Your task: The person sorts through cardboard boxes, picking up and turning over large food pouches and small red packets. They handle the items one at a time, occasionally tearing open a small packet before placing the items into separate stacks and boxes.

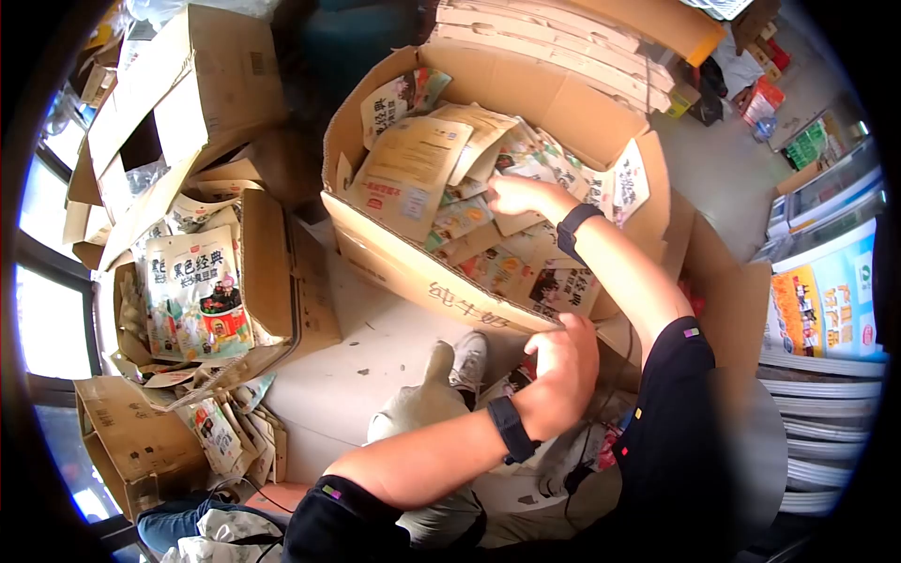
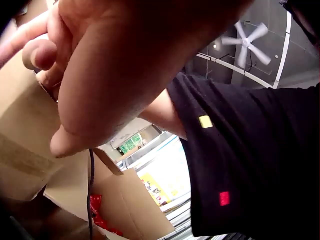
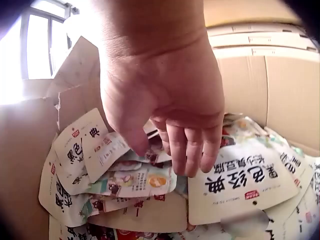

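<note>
A large cardboard box (image 1: 450, 296) holds a heap of printed snack pouches (image 3: 240, 180), pale with dark lettering. My right hand (image 1: 526, 197) reaches inside it over the heap. In the right wrist view, the right fingers (image 3: 192, 147) point down, nearly straight, with their tips at the pouches and the thumb apart. My left hand (image 1: 563, 361) is at the box's near rim, its fingers curled over the cardboard edge. The left wrist view shows this hand close up, the thumb (image 2: 65, 142) lying outside the box wall.
Left of me, another open carton (image 1: 267, 258) holds more pouches, with a smaller carton (image 1: 141, 441) below it. Flat stacked cartons (image 1: 563, 47) stand behind the large box. A dark cable (image 2: 91, 185) hangs beside it, and stacked white panels (image 1: 812, 422) are at right.
</note>
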The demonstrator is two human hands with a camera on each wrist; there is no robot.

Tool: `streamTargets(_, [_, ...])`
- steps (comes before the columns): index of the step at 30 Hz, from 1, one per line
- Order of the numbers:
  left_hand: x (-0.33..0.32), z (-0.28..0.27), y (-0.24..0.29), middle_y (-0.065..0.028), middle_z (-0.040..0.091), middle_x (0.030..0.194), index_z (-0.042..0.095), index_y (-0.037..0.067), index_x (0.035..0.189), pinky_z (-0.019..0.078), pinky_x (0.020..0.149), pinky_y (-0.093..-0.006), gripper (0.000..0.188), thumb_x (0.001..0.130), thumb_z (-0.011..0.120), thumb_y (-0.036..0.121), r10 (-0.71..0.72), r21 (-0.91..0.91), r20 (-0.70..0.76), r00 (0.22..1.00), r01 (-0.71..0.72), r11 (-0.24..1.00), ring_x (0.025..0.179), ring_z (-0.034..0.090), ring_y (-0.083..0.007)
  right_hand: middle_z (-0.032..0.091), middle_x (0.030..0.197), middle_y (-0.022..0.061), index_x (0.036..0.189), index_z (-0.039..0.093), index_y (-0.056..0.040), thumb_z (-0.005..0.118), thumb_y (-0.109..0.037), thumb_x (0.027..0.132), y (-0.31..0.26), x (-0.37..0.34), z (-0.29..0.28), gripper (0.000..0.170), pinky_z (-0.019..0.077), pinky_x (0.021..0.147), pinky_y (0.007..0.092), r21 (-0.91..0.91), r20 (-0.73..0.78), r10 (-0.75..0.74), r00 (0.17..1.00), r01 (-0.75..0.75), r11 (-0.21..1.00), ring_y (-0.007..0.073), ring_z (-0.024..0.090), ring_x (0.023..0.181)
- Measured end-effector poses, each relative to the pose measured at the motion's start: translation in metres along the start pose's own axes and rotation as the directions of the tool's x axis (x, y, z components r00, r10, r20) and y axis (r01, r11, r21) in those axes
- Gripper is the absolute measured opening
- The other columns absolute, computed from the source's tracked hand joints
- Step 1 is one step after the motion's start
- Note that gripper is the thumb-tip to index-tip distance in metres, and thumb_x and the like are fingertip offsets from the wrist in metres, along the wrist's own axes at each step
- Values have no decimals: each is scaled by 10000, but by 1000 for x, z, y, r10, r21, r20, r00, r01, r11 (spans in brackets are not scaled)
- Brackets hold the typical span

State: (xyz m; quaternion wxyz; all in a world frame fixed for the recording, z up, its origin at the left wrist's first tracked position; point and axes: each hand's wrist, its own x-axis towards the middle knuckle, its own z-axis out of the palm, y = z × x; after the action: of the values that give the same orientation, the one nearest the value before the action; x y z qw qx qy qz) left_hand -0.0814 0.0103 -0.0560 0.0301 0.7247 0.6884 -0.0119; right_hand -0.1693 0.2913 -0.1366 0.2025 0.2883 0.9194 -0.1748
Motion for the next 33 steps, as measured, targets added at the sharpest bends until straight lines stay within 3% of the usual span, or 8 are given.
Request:
streamTargets(3, [-5,-2,-7,-102,569,1022,503,-30,1144,493,502,-272,490,748,686,192,39,47,-88,995,-35,998,676,645,-130,654,1017,232,1122,579,50,638,-282,836,-13,16,11,442,519,756,399,98,196,176,965,-197,975,328,651,891])
streamTargets(9, [2,-1,-11,-93,553,1033,533,-8,1128,514,534,-274,444,766,672,208,87,-58,-29,996,-88,994,716,640,-156,665,722,138,956,620,67,656,-111,827,11,27,67,222,530,547,362,563,-65,228,972,-153,812,211,663,604])
streamTargets(15, [8,6,-10,-102,567,1057,532,8,1125,511,515,-297,455,754,678,228,67,19,-66,996,-66,998,734,663,-173,618,757,63,937,579,11,543,-123,907,-1,-12,31,142,555,567,341,782,113,105,988,-154,604,184,619,613])
streamTargets(22, [22,17,-15,-83,587,889,546,35,993,500,515,-289,320,761,655,227,58,-149,-96,994,-72,986,673,655,-159,655,973,129,1078,586,29,505,-115,900,5,-137,-23,243,562,712,313,927,-107,180,978,32,374,187,661,811])
streamTargets(25, [26,19,-12,-73,592,815,593,41,914,515,544,-313,248,793,610,256,68,-96,-92,993,-77,992,703,655,-186,660,1002,138,1061,594,24,503,-115,884,16,-208,-40,243,557,745,319,942,-276,289,917,197,273,199,667,856])
streamTargets(27, [19,37,-11,-100,627,853,611,43,924,536,594,-346,254,818,589,273,96,43,-409,907,-86,995,730,674,-224,660,1004,135,1027,602,25,485,-113,879,34,-247,-36,234,543,790,323,892,-449,354,820,389,231,207,664,883])
streamTargets(29, [22,24,-20,-119,663,882,633,66,928,548,641,-377,279,849,575,327,116,-52,-308,944,-138,989,765,688,-258,650,1024,120,1038,591,26,483,-106,888,32,-296,-34,227,537,808,334,824,-536,362,763,381,418,197,656,912])
streamTargets(33, [22,-40,-30,-151,678,825,642,69,918,549,688,-426,317,860,594,378,75,-318,16,997,-66,946,762,684,-304,632,1045,97,1060,570,23,474,-69,895,6,-384,-24,212,499,865,324,735,-671,471,573,598,320,160,611,1000])
